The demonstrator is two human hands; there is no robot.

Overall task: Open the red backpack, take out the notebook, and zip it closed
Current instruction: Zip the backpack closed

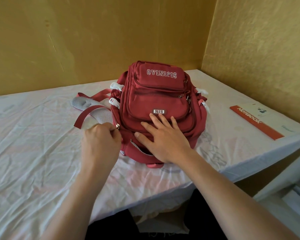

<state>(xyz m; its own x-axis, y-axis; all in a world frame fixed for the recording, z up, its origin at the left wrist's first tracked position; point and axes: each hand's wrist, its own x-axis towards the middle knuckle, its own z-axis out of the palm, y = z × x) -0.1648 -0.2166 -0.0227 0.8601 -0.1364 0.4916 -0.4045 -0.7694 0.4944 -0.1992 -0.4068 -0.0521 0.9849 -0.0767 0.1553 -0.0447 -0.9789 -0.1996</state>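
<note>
The red backpack (pixel 159 101) lies flat on the bed, its front pockets facing up and white "SIJINIAO" lettering at the far end. My left hand (pixel 100 141) pinches a metal zipper pull (pixel 118 126) at the bag's near left corner. My right hand (pixel 161 135) rests flat on the near end of the bag, fingers spread, holding nothing. The notebook (pixel 260 122), white with an orange "NOTEBOOK" band, lies on the bed at the right, apart from the bag.
The bed's white wrinkled sheet (pixel 33 153) spreads left and toward me. The backpack's straps (pixel 92 108) trail off to its left. Yellow walls close the far side and the right. The bed's right edge drops off beside the notebook.
</note>
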